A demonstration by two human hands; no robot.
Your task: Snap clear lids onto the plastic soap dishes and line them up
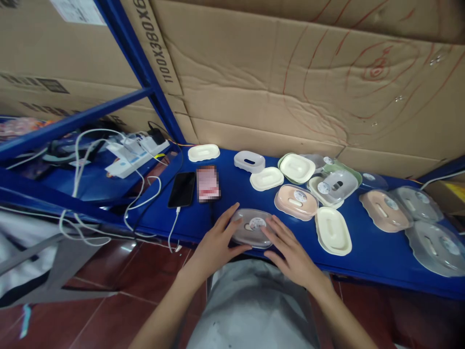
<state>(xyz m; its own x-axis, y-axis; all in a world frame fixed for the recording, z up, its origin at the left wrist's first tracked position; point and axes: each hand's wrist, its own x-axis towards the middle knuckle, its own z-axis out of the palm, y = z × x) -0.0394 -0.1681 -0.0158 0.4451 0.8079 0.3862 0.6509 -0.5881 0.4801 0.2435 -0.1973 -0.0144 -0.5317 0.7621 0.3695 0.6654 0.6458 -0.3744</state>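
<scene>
A grey oval plastic box (251,227) with a round sticker on its clear lid lies at the near edge of the blue shelf (378,247). My left hand (218,242) rests on its left end with fingers stretched over the lid. My right hand (290,252) lies on its right end, fingers extended and pressing flat. Both hands touch the box from above; neither wraps around it.
Several more oval boxes and lids lie further along: a pink box (296,201), a cream lid (333,231), a white lid (203,152), grey ones (434,247) at right. A black phone (181,189) and a second phone (208,183) lie left. A power strip (136,152) with cables sits beyond. Cardboard (290,72) backs the shelf.
</scene>
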